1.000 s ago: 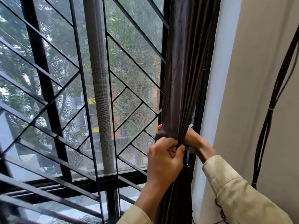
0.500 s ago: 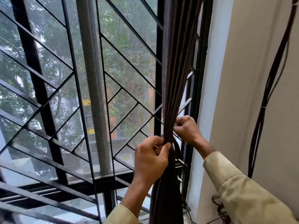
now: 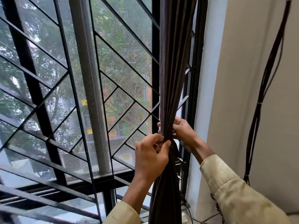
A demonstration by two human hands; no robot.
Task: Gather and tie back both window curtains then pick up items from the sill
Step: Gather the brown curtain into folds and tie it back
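The dark curtain (image 3: 173, 78) is hanging bunched tight at the right edge of the window (image 3: 156, 62). The left hand (image 3: 150, 157) is pinching its folds in front, the right hand (image 3: 182, 135) is curling round behind, both grips holding cloth, probably keeping it narrow for tying.

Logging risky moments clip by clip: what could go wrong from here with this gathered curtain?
The left hand and right hand pinch the dark brown gathered fabric curtain at one narrow point; if either grip loosens, the folds may spread out. The right hand sits close to the black metal window grille, so fabric or fingers might snag on its bars.
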